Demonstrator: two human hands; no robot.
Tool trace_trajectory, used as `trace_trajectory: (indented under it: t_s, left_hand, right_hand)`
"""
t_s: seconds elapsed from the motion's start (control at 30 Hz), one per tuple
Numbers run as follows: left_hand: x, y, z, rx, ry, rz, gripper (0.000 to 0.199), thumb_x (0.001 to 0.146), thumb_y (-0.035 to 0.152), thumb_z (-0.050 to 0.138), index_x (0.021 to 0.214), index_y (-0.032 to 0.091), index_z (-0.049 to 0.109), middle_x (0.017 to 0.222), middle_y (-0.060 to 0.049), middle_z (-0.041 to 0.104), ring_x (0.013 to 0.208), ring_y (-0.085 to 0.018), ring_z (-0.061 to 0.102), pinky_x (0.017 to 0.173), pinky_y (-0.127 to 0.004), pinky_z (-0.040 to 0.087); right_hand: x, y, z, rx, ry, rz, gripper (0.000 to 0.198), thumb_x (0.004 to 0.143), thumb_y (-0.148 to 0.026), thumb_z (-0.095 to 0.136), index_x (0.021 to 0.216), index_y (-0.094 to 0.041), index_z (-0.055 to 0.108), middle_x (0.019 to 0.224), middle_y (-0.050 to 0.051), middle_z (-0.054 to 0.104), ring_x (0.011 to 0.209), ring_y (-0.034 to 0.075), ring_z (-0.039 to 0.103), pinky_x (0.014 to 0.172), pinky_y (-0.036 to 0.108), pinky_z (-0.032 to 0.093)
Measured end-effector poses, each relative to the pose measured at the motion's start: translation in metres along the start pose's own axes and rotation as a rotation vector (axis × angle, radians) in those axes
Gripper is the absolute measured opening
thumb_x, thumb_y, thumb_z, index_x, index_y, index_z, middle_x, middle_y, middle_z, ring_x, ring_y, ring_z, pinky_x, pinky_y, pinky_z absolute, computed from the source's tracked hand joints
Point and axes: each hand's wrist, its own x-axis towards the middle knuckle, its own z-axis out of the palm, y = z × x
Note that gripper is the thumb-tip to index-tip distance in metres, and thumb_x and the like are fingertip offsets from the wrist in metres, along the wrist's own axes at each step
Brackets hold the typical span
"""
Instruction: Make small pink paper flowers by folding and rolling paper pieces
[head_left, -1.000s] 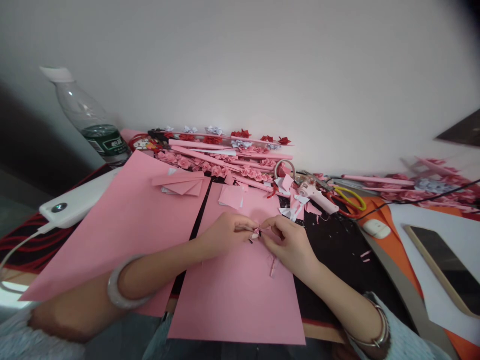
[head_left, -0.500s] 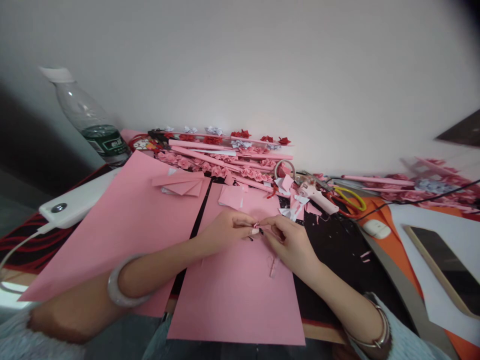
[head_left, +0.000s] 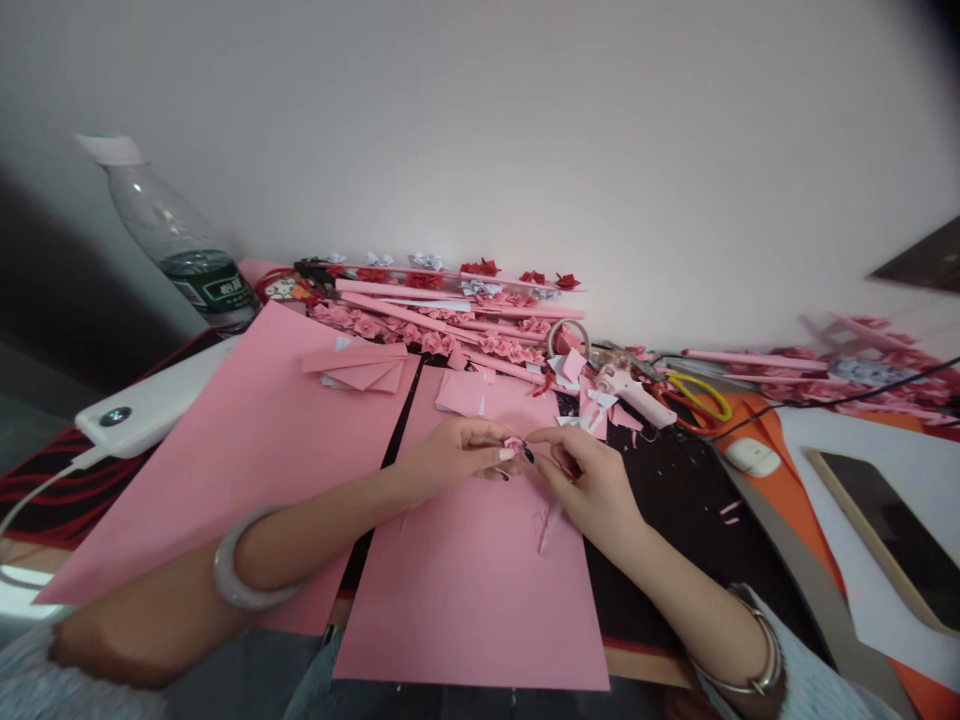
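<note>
Between my fingertips is a small pink paper flower (head_left: 514, 444). My left hand (head_left: 457, 455) pinches it from the left, thumb and fingers closed around its side. From the right, my right hand (head_left: 589, 480) grips its edge between thumb and forefinger. Both hands are over a large pink paper sheet (head_left: 480, 600). A thin pink strip (head_left: 550, 530) lies on that sheet below my right hand. Beyond my hands sits a small stack of pink paper squares (head_left: 463, 392). The flower's underside is hidden by my fingers.
Another pink sheet (head_left: 247, 440) at left carries folded pink papers (head_left: 360, 367). Paper flower stems (head_left: 450, 320) line the wall. A pink glue gun (head_left: 637, 392), yellow-handled scissors (head_left: 705, 395), white earphone case (head_left: 753, 457) and phone (head_left: 885, 530) are at right. A bottle (head_left: 202, 260) and power bank (head_left: 157, 400) stand left.
My fingers have shifted slightly around the flower, and more of its pink petals now show. My right hand has moved a little to the right. The surroundings stay put.
</note>
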Motion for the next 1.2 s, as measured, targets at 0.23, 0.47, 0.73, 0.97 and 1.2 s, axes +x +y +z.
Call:
trace_trajectory:
  t_s: [0.23, 0.47, 0.73, 0.97, 1.2]
  left_hand:
    - [0.001, -0.003, 0.002, 0.019, -0.036, -0.015, 0.023, 0.077, 0.029, 0.061, 0.093, 0.013, 0.065, 0.083, -0.007, 0.068, 0.076, -0.015, 0.063, 0.075, -0.030, 0.049]
    - [0.003, -0.014, 0.000, 0.007, -0.029, 0.054, 0.018, 0.070, 0.021, 0.068, 0.086, 0.014, 0.066, 0.083, -0.004, 0.068, 0.077, -0.015, 0.062, 0.078, -0.030, 0.048]
    - [0.001, -0.012, 0.003, 0.080, 0.023, 0.054, 0.016, 0.066, 0.021, 0.070, 0.079, 0.013, 0.065, 0.078, -0.003, 0.067, 0.075, -0.015, 0.062, 0.077, -0.030, 0.048]
    - [-0.002, -0.003, 0.004, 0.167, 0.059, 0.026, 0.014, 0.066, 0.022, 0.070, 0.074, 0.012, 0.064, 0.068, -0.002, 0.065, 0.066, -0.013, 0.061, 0.067, -0.025, 0.048]
    - [-0.003, -0.001, 0.002, 0.205, 0.036, 0.019, 0.012, 0.068, 0.022, 0.069, 0.074, 0.012, 0.065, 0.064, -0.002, 0.066, 0.062, -0.011, 0.061, 0.062, -0.022, 0.049]
  right_hand:
    - [0.000, -0.002, 0.003, 0.004, -0.019, -0.005, 0.015, 0.078, -0.011, 0.053, 0.089, -0.017, 0.062, 0.058, -0.004, 0.042, 0.050, 0.010, 0.038, 0.049, 0.021, 0.031]
    - [-0.001, -0.003, 0.005, 0.001, -0.023, 0.015, 0.012, 0.077, -0.012, 0.055, 0.085, -0.017, 0.062, 0.061, -0.002, 0.049, 0.050, 0.010, 0.040, 0.049, 0.021, 0.031]
    - [-0.001, -0.006, 0.007, -0.003, -0.032, 0.007, 0.012, 0.076, -0.011, 0.055, 0.085, -0.016, 0.062, 0.065, -0.001, 0.053, 0.052, 0.009, 0.043, 0.051, 0.020, 0.033]
    - [-0.003, -0.007, 0.008, 0.007, -0.067, -0.010, 0.014, 0.078, -0.011, 0.054, 0.087, -0.017, 0.062, 0.066, -0.001, 0.053, 0.054, 0.010, 0.043, 0.053, 0.020, 0.035]
    - [-0.003, -0.006, 0.008, 0.031, -0.098, -0.020, 0.016, 0.079, -0.010, 0.052, 0.088, -0.017, 0.062, 0.061, -0.003, 0.045, 0.051, 0.009, 0.040, 0.052, 0.020, 0.034]
